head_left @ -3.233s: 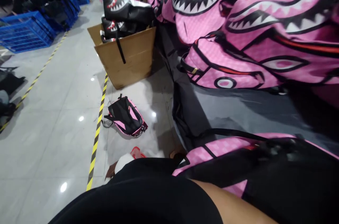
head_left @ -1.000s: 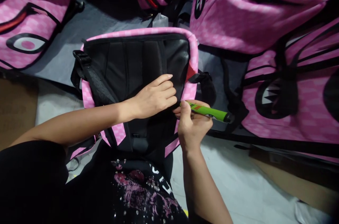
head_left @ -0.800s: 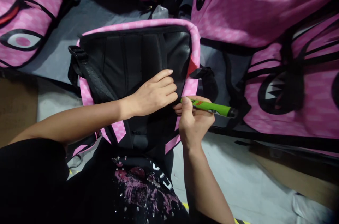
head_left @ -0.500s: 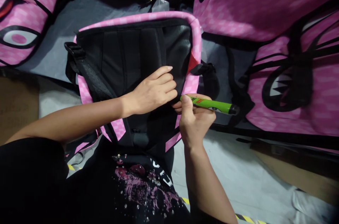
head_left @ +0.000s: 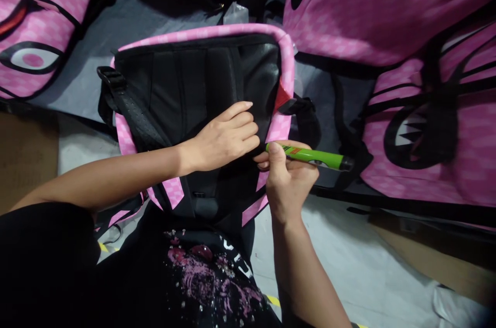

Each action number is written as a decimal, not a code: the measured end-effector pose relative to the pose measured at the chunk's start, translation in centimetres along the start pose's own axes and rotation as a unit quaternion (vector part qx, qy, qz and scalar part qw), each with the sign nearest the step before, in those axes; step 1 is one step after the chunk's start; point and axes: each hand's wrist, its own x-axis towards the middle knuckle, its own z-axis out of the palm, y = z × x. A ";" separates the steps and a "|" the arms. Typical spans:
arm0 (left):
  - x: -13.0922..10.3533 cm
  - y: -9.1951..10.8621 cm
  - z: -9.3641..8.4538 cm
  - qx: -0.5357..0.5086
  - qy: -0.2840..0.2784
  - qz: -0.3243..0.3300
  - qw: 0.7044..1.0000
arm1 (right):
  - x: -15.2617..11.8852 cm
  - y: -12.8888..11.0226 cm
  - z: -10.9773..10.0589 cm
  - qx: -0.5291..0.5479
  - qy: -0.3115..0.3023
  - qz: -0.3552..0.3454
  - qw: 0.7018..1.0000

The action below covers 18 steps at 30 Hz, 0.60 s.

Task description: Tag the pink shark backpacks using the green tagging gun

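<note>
Right hand (head_left: 292, 178) grasps a green marker (head_left: 313, 156) between thumb and fingers, black end pointing outward; inner end close to backpack, contact unclear. Left hand (head_left: 225, 137) released, palm down, fingers slightly bent, on the black back panel (head_left: 186, 80); nothing visibly held.

Backpack (head_left: 217, 75) lies back side up under left hand, its near end against the wearer's shirt (head_left: 209, 276). Probably light to moderate; contents not visible. Panel looks padded, soft, somewhat slick, likely to give under pressure. Not fragile, but glossy face may smear. Best hold: pink piping (head_left: 232, 31) beyond left hand, or side strap (head_left: 135, 116) left of it; strap could swing, buckle (head_left: 110, 78) is stiff. Marker looks rigid, light, smooth; barrel is the place to grip, clear of the inner end.

Surface: grey-covered table (head_left: 81, 77) beyond both hands, backpack partly over its near edge. Scrap of clear plastic (head_left: 235, 13) just past the piping. Pink bags (head_left: 349, 13) ahead and right of right hand, more (head_left: 31, 62) far left of left hand. Below, pale floor (head_left: 321, 240) with yellow tape (head_left: 273, 300), cardboard (head_left: 27, 162) left of left arm, dim lighting.
</note>
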 end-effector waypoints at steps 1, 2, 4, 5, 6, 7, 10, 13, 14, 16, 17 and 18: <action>-0.1 0.0 0.1 0.015 0.003 0.009 1.000 | 0.0 0.1 0.0 0.008 -0.001 0.001 1.000; -0.1 0.0 0.1 0.030 0.009 0.018 0.999 | -0.1 0.3 0.0 0.009 -0.002 -0.001 1.000; -0.3 -0.1 0.3 0.056 0.027 0.035 0.997 | -0.2 0.7 0.0 -0.017 0.003 -0.007 1.000; -0.3 -0.2 0.3 0.065 0.036 0.041 0.996 | -0.2 0.8 0.0 -0.030 0.010 -0.011 0.999; -0.2 -0.3 0.2 0.072 0.043 0.044 0.996 | -0.2 0.8 0.0 -0.038 0.016 -0.017 0.999; 0.0 -0.4 0.0 0.075 0.047 0.049 0.995 | -0.2 0.8 -0.1 -0.041 0.020 -0.023 0.999; 1.6 -1.3 -1.2 0.066 -0.012 0.097 0.993 | -0.1 0.7 -0.6 -0.084 0.009 -0.044 0.995; 4.0 -3.4 -3.0 0.081 -0.140 0.102 0.981 | 0.1 1.5 -0.8 -0.054 0.028 -0.025 0.998; 4.7 -4.0 -3.8 0.089 -0.176 0.087 0.977 | 0.2 1.9 -0.7 -0.008 0.028 -0.025 0.999; 5.4 -4.2 -5.6 0.089 -0.208 0.062 0.972 | 0.1 2.4 -0.6 0.050 0.013 -0.043 0.998; 5.4 -3.8 -6.5 0.080 -0.206 0.060 0.973 | 0.0 2.4 -0.7 0.040 0.008 -0.065 0.997; 5.1 -3.0 -7.6 0.068 -0.191 0.063 0.977 | -0.3 2.3 -0.9 0.010 0.008 -0.090 0.996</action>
